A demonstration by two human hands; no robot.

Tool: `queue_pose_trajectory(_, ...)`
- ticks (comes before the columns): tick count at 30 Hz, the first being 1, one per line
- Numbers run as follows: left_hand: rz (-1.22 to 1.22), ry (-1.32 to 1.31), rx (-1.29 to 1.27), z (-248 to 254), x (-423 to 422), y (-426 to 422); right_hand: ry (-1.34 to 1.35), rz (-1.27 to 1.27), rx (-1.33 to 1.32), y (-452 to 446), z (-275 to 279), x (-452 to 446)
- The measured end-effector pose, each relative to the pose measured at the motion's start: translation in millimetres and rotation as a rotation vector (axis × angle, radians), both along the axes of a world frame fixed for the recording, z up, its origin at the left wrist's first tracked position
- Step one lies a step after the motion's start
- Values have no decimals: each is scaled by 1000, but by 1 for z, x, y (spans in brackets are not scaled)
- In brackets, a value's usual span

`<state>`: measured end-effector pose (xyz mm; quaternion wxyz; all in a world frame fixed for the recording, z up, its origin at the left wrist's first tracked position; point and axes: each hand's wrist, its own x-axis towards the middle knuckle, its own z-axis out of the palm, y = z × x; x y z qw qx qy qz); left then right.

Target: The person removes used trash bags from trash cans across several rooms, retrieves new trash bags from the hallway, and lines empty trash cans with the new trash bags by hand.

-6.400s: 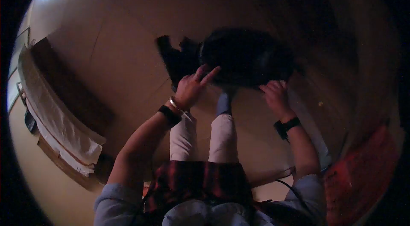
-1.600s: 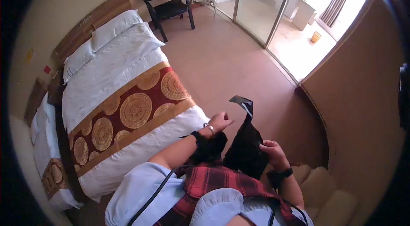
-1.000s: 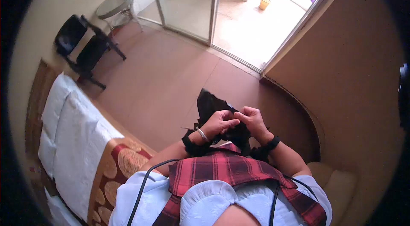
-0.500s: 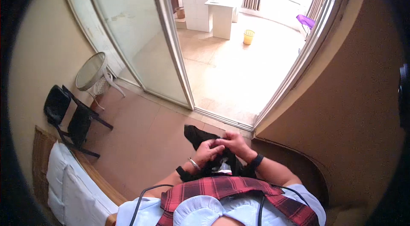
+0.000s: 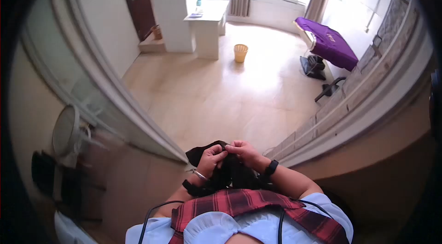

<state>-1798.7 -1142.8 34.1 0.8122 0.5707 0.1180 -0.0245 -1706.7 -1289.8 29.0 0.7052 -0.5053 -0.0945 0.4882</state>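
Note:
Close in front of my body, a bunched piece of black cloth (image 5: 235, 175) hangs from both hands. My left hand (image 5: 211, 158), with a silver bangle at the wrist, pinches its upper edge, and a dark flap sticks out to the left. Right beside it my right hand (image 5: 245, 152), wearing a black wristband, grips the same cloth with thumb and fingers. The fingertips of the two hands almost meet. Folds hide the cloth's full shape, so I cannot tell what kind of item it is.
Ahead, beyond the sliding door frame (image 5: 133, 110), a yellow basket (image 5: 240, 53) stands on the tiled floor (image 5: 198, 92). A white desk (image 5: 205, 36) is behind it. At right is a purple-covered bed (image 5: 328, 41). A round table (image 5: 66, 131) and a black chair (image 5: 43, 175) stand left.
I have moved forward into the doorway, and the view has turned right. The basket, desk and purple bed show nearer or more fully. Both hands keep hold of the black cloth.

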Motion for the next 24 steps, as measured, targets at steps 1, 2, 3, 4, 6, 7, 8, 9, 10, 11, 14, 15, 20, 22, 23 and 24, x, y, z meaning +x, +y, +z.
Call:
queue_pose_trajectory(1, -36, -10, 2, 0, 33, 18, 104, -102, -1, 15, 6, 28)
queue_pose_trajectory(2, 6, -9, -48, 2, 63, 33, 93, -136, -2, 28, 11, 57)
queue_pose_trajectory(3, 57, 2, -111, 3, 90, 42, -155, -139, -66, 35, 10, 86)
queue_pose_trajectory(4, 80, -4, -133, 6, 118, 56, -397, -127, -140, 40, 8, 113)
queue_pose_trajectory(6, 26, -42, -241, -3, 170, 80, -513, -75, -304, 49, 6, 168)
queue_pose_trajectory(7, -12, -70, -312, -11, 167, 81, -636, -11, -438, 47, 0, 169)
queue_pose_trajectory(8, -31, -59, -311, -16, 187, 88, -529, -71, -522, 53, -4, 189)
queue_pose_trajectory(9, -97, -14, -398, -15, 205, 93, -515, -94, -525, 56, -12, 210)
queue_pose_trajectory(10, -163, 38, -485, -14, 219, 96, -284, -269, -323, 56, -32, 233)
queue_pose_trajectory(11, -180, 59, -484, -14, 233, 97, -52, -436, -117, 52, -58, 256)
queue_pose_trajectory(14, -317, 132, -410, -1, 276, 107, 235, -545, 31, 17, -123, 342)
queue_pose_trajectory(15, -333, 201, -369, 7, 287, 110, 365, -601, 96, 10, -117, 364)
queue_pose_trajectory(20, -190, 86, 307, -37, 394, 158, 116, -977, -101, -50, -159, 490)
queue_pose_trajectory(22, 31, 159, 262, -38, 440, 177, -137, -1217, -233, -72, -185, 544)
queue_pose_trajectory(23, 146, 170, 209, -42, 471, 183, -208, -1311, -195, -75, -176, 572)
queue_pose_trajectory(24, 157, 176, 212, -65, 506, 199, -202, -1300, -194, -74, -179, 603)
